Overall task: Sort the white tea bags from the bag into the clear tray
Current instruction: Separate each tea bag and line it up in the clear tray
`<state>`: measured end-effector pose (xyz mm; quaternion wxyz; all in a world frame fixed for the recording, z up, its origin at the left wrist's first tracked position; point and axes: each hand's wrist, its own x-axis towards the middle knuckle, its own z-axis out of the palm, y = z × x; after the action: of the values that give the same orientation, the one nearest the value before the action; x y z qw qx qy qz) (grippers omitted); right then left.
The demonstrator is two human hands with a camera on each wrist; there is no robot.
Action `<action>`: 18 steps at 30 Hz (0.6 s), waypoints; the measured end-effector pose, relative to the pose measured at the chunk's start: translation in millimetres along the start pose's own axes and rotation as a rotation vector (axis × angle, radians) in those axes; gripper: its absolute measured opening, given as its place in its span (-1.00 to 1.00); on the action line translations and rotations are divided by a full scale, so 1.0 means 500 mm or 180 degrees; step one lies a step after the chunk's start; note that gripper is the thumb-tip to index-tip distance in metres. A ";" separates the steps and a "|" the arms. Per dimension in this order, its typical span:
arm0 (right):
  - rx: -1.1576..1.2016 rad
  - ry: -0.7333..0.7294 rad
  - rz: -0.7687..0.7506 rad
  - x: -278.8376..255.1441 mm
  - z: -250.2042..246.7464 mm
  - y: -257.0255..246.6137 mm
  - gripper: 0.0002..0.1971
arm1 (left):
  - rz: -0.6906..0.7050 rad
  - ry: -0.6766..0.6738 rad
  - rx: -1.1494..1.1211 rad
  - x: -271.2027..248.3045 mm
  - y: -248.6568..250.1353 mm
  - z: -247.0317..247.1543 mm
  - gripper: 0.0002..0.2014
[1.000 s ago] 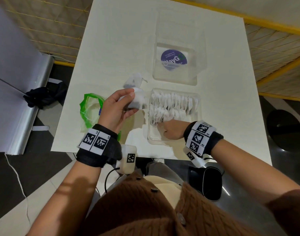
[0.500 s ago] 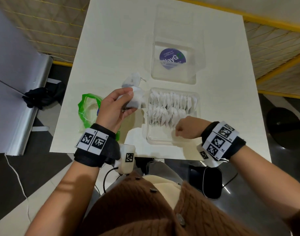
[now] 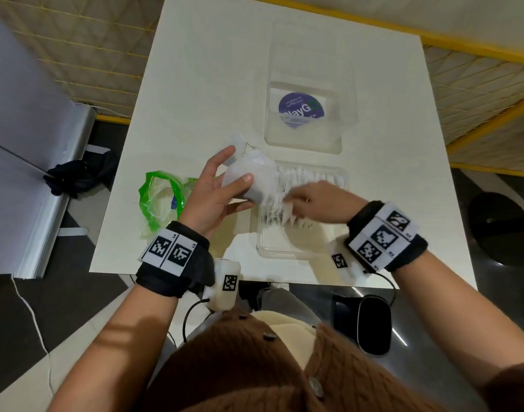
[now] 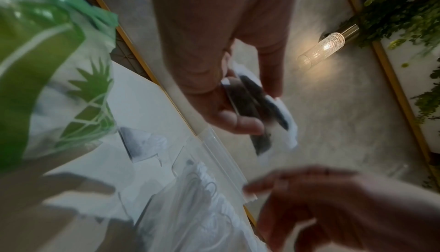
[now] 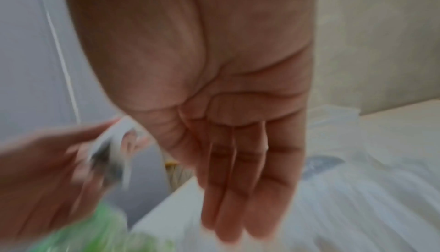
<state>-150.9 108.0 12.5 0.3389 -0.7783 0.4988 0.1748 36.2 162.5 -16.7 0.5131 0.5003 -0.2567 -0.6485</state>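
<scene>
Head view: the left hand [image 3: 213, 194] is gripping a bunch of white tea bags [image 3: 254, 179] beside the clear tray [image 3: 287, 248]; the green bag [image 3: 159, 200] is lying to its left. Left wrist view: fingers [image 4: 228, 118] are curling round dark-filled sachets. Right wrist view: the right hand [image 5: 228, 124] is reaching over the tray, fingers straight, holding nothing.
</scene>
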 end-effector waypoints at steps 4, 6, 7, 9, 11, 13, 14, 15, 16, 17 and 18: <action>0.2073 0.1101 -0.0202 -0.030 -0.065 -0.043 -0.59 | 0.0046 -0.0507 0.0199 -0.002 0.011 -0.006 -0.54; 0.2628 0.0745 -0.0434 -0.038 -0.076 -0.060 -0.53 | 0.0040 -0.0762 0.0191 -0.001 0.016 -0.003 -0.51; 0.2644 0.0505 -0.0540 -0.039 -0.076 -0.064 -0.52 | 0.0054 -0.0847 0.0168 -0.001 0.018 -0.003 -0.55; 0.2539 0.0185 -0.0739 -0.037 -0.072 -0.067 -0.56 | 0.0043 -0.0920 0.0152 -0.003 0.024 -0.002 -0.54; 0.2592 0.0218 -0.0881 -0.032 -0.069 -0.065 -0.69 | 0.0035 -0.0903 0.0089 0.000 0.026 -0.006 -0.50; 0.2721 0.0465 -0.0838 -0.028 -0.070 -0.064 -0.78 | -0.0058 -0.0782 -0.0154 0.004 0.021 -0.006 -0.44; 0.2750 0.0593 -0.0820 -0.027 -0.071 -0.065 -0.80 | -0.0139 -0.0729 -0.0305 0.003 0.018 -0.001 -0.39; 0.2761 0.0683 -0.0831 -0.026 -0.071 -0.066 -0.81 | -0.0245 -0.0692 -0.0436 0.003 0.014 0.007 -0.30; 0.2768 0.0732 -0.0861 -0.024 -0.070 -0.068 -0.80 | -0.0353 -0.0683 -0.0524 0.004 0.010 0.015 -0.20; 0.2756 0.0758 -0.0888 -0.023 -0.069 -0.070 -0.81 | -0.0430 -0.0702 -0.0577 0.006 0.006 0.024 -0.17; 0.2723 0.0784 -0.0904 -0.024 -0.069 -0.071 -0.81 | -0.0435 -0.0700 -0.0615 0.009 0.002 0.030 -0.23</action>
<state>-126.6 101.3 56.7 0.5883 -0.6441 0.4511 -0.1885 23.1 155.2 -12.0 0.4823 0.3909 -0.2130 -0.7545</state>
